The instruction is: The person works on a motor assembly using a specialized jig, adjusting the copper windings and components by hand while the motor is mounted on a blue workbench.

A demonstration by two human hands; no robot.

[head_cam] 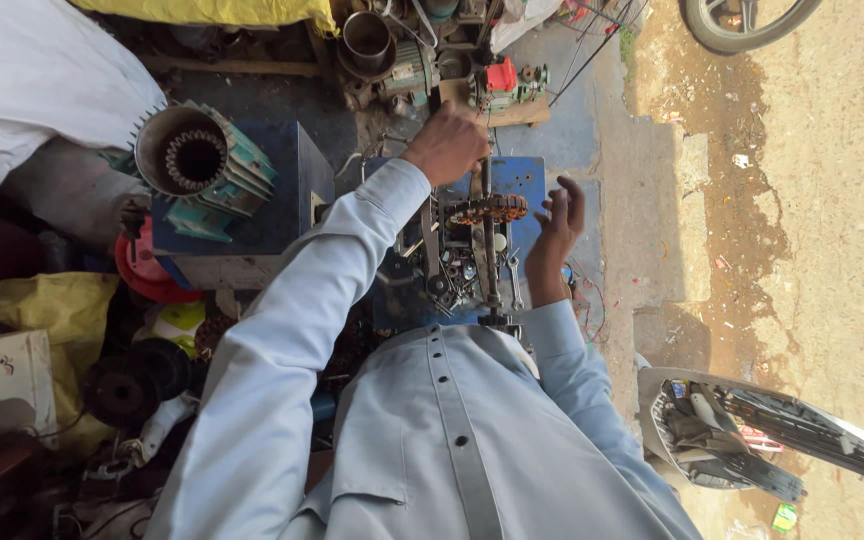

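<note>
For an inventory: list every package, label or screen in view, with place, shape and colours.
White cardboard box: far left edge, squarish, open, small dark marks on its side.
Small green packet: on the ground at bottom right, flat, green.
No screens or signs show.

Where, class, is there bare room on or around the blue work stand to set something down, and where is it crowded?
Free: the blue top between the finned motor housing and the left hand; the grey floor strip beyond the stand; the sandy ground to the right. Crowded: the stand's middle, with the copper-wound ring and tools beside the right hand.
</note>
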